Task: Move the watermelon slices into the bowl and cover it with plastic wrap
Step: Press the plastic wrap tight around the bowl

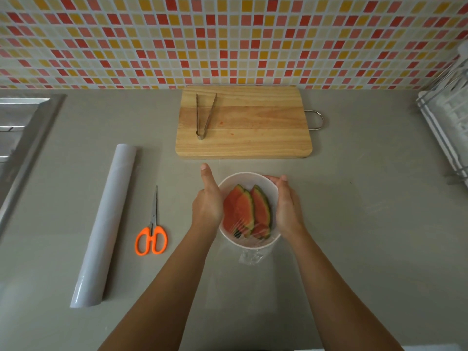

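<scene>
A white bowl (pixel 247 179) stands on the grey counter near the front, with three watermelon slices (pixel 247 211) leaning inside it. A sheet of clear plastic wrap (pixel 250 257) is stretched over the bowl, and a crumpled end of it hangs off the near rim. My left hand (pixel 208 202) cups the bowl's left side, thumb pointing away from me. My right hand (pixel 287 207) cups the right side, fingers curled over the far rim. Both hands press the wrap against the bowl's wall.
A plastic wrap roll (pixel 107 224) lies at the left, with orange-handled scissors (pixel 152 235) beside it. Behind the bowl is a wooden cutting board (pixel 253 127) with metal tongs (pixel 205 115) on it. A sink (pixel 22 138) is at far left, a dish rack (pixel 448 122) at far right.
</scene>
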`<control>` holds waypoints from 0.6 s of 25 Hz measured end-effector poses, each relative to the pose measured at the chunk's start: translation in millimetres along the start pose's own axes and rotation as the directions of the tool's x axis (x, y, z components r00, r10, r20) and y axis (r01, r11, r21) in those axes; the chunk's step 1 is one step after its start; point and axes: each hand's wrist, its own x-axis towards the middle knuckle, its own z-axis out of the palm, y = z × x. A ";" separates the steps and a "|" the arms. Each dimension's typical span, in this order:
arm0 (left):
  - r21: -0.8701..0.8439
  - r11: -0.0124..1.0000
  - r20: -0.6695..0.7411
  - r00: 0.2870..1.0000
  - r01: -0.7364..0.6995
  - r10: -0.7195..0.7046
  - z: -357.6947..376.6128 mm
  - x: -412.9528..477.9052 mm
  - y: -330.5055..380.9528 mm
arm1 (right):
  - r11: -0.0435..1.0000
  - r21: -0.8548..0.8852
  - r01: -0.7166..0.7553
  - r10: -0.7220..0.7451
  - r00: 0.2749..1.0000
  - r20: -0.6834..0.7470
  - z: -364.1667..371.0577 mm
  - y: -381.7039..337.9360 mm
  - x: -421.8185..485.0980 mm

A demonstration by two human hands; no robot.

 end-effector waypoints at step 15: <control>0.282 0.944 -0.132 0.967 -0.172 0.216 -7.1 4.2 -20.5 | 0.970 -0.240 0.026 -0.016 0.999 0.043 3.1 -17.6 -4.5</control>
